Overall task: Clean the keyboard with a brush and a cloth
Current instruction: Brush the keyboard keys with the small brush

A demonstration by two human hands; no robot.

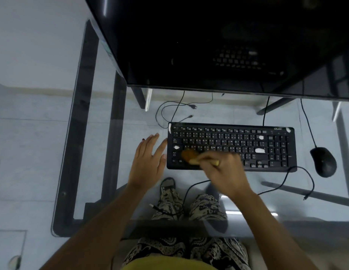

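Glass desk (88,172), black-framed, over pale floor tiles; a dark monitor (208,36) fills twelve o'clock and mirrors the keys. Items left to right:

1. Left hand (148,160). At nine o'clock of the keyboard, fingers straight and slightly spread, flat on or just over the glass; the thumb tip lies at the keyboard's left edge. Contact cannot be told. Holds nothing.

2. Keyboard (232,147). Black, wired, centre of the desk. Pale patches show on several keys and at both top corners: worn paint or tape, not resolvable. Its cable (298,170) loops off the near-right corner, ending loose.

3. Brush (191,156). Tan bristle head, wooden handle, blurred. Bristles sit on the lower-left key rows, at about eight o'clock on the keyboard.

4. Right hand (226,170). Fingers curled round the brush handle, covering the bottom middle rows.

5. Mouse (323,162). Black, at three o'clock, well apart from the keyboard.

6. Cloth: not in view.

Risks, judged: brushing appears under way with wiping still to come.
- A leftward sweep may slide the keyboard on smooth glass unless the left hand braces it.
- Grit swept left lands on the glass or the left hand.
- Hard strokes may catch a keycap edge.
- Loose cable may snag the right wrist.
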